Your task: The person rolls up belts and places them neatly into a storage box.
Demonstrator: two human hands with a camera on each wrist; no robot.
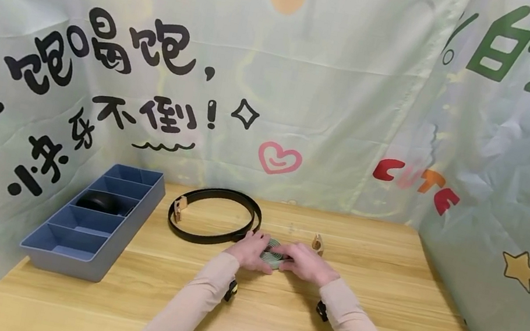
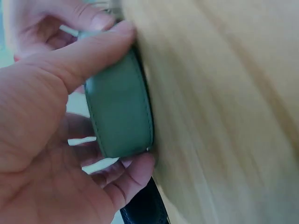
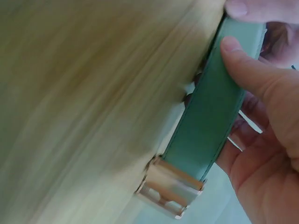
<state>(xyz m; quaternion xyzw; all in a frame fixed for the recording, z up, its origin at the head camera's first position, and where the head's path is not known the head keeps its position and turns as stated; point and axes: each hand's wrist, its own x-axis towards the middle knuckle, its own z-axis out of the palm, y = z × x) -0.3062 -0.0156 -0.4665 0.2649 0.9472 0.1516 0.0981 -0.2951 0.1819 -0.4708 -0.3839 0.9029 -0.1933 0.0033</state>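
Holding the coiled green belt between them, our left hand and right hand nearly meet over the wooden table, fingers and thumbs bent around the roll. Its gold buckle sticks out on the right. Beyond our left hand we see a looped black belt; farther left, a blue divided tray holds a black item.

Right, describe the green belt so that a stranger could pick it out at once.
On the wooden table, look between the person's left hand and right hand. They hold the green belt, a tight coil with a gold-toned buckle. Its colour and tight winding set it apart from the black belt nearby, which lies in a wide, open loop.
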